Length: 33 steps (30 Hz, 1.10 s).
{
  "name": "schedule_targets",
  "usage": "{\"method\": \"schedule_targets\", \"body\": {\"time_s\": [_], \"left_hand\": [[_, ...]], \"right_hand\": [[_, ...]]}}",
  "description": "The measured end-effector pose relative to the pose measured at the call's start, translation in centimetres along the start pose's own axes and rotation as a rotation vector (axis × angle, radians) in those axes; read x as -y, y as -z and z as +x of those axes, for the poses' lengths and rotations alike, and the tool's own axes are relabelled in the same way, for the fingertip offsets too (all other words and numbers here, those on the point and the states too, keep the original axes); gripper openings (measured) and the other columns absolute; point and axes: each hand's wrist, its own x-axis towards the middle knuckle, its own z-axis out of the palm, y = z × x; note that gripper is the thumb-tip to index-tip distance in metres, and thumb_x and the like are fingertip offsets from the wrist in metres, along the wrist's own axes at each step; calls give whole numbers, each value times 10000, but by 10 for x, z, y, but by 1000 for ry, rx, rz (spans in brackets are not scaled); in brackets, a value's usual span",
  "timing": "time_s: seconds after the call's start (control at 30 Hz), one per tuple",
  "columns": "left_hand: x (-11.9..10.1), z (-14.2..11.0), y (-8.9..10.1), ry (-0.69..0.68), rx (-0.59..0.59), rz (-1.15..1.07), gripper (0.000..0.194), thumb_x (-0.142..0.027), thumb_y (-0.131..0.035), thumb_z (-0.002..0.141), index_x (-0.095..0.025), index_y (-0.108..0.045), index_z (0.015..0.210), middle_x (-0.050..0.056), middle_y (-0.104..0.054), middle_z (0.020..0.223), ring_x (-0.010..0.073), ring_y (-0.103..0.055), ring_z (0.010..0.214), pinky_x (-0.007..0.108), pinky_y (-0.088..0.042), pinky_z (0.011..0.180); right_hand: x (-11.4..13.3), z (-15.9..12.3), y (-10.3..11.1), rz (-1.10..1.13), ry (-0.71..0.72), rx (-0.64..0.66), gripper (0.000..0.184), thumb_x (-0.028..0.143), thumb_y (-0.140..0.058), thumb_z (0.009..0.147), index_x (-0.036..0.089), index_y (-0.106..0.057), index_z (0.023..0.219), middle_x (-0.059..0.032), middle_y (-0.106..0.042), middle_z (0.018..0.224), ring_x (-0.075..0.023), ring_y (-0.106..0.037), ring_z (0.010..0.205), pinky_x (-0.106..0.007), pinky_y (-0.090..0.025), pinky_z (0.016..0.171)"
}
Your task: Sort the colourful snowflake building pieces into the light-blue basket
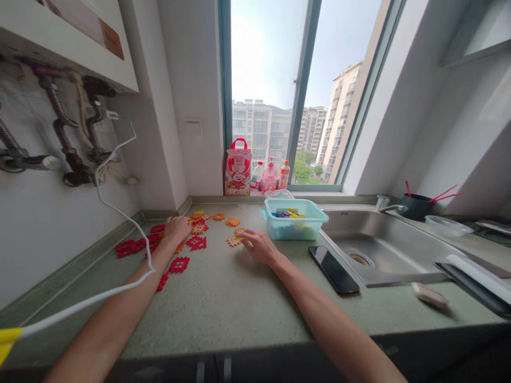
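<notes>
Flat interlocking toy tiles with notched edges lie on the left half of the counter. My left hand (178,231) is down among them, beside an orange tile (198,229); its fingertips are mostly hidden. Red tiles (130,248) spread to its left, with more red tiles (196,243) to its right and nearer. My right hand (259,246) has its fingers bent at the edge of an orange tile (235,241) with a pale middle, pinching it. Further back lie loose orange tiles (232,222). Behind the right hand stands a mint-green tub (295,229) holding purple and yellow pieces.
A white cable (115,290) hangs across my left forearm. A black phone (333,270) lies right of my right forearm, by the steel sink (399,250). A soap bar (430,295) sits near the front edge. Bottles (270,176) and a red bag (238,173) line the windowsill.
</notes>
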Motion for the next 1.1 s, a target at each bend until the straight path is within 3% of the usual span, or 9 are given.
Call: {"method": "schedule_targets", "body": {"time_s": [0.13, 0.23, 0.3, 0.4, 0.53, 0.63, 0.77, 0.97, 1.1], "left_hand": [[-9, -1, 9, 80, -96, 85, 238, -285, -613, 970, -122, -787, 974, 176, -745, 1017, 347, -611, 1124, 573, -303, 1119], [-38, 0, 20, -65, -121, -62, 267, -317, -581, 1000, -202, -793, 1116, 150, -745, 1118, 324, -619, 1159, 477, -424, 1060], [-68, -4, 21, -126, -68, -147, 253, -385, -622, 984, -246, -797, 1103, 89, -769, 1030, 260, -687, 991, 387, -506, 942], [-115, -17, 12, -123, 177, -558, 369, -530, -683, 928, -180, -791, 975, 62, -753, 808, 199, -690, 714, 309, -526, 709], [-151, -35, -3, -139, 544, -1032, 547, -645, -612, 928, -120, -759, 974, 96, -745, 798, 166, -667, 655, 246, -480, 570], [-154, -40, -7, -39, 620, -1215, 630, -700, -564, 928, -97, -749, 931, 128, -737, 822, 172, -679, 677, 252, -494, 578], [-149, -38, -14, -82, 632, -1149, 595, -688, -732, 821, -108, -760, 949, 103, -732, 823, 162, -673, 680, 244, -498, 589], [-146, -38, -23, -54, 585, -1062, 589, -689, -664, 858, -121, -773, 972, 90, -739, 853, 151, -627, 662, 243, -466, 554], [-141, -37, -19, -109, 609, -945, 574, -654, -587, 901, -132, -798, 1014, 94, -769, 915, 183, -652, 752, 268, -474, 623]], "right_hand": [[2, 2, -8, 14, 28, -29, 319, 177, -564, 1037, 298, -720, 1288, -64, -741, 1202, -182, -738, 978, -276, -554, 880], [6, 2, -8, 30, 32, -60, 294, 207, -543, 1058, 283, -707, 1290, -69, -750, 1184, -198, -737, 981, -310, -559, 907], [11, 1, -6, 52, 33, -102, 314, 221, -526, 1069, 273, -665, 1346, -80, -750, 1220, -215, -734, 1030, -343, -559, 951], [18, -1, -1, 109, 40, -172, 385, 244, -503, 1080, 277, -580, 1455, -90, -730, 1282, -225, -724, 1087, -359, -563, 980], [24, -4, 4, 104, 0, -221, 373, 319, -494, 1088, 290, -616, 1440, -86, -718, 1152, -207, -732, 943, -316, -594, 870], [24, -4, 4, 81, -82, -267, 337, 393, -541, 1073, 286, -683, 1361, -95, -675, 1201, -173, -726, 813, -304, -602, 816], [23, -4, 1, 92, -82, -192, 303, 379, -550, 1071, 290, -702, 1317, -94, -649, 1299, -122, -698, 696, -298, -605, 770], [20, -2, 3, -18, 48, -95, 573, 330, -708, 953, 270, -550, 1500, -119, -655, 1389, -259, -714, 1141, -360, -591, 968], [19, -1, 8, -102, 42, -39, 509, 326, -731, 932, 271, -616, 1425, -90, -733, 1277, -246, -731, 1101, -328, -577, 945]]}}
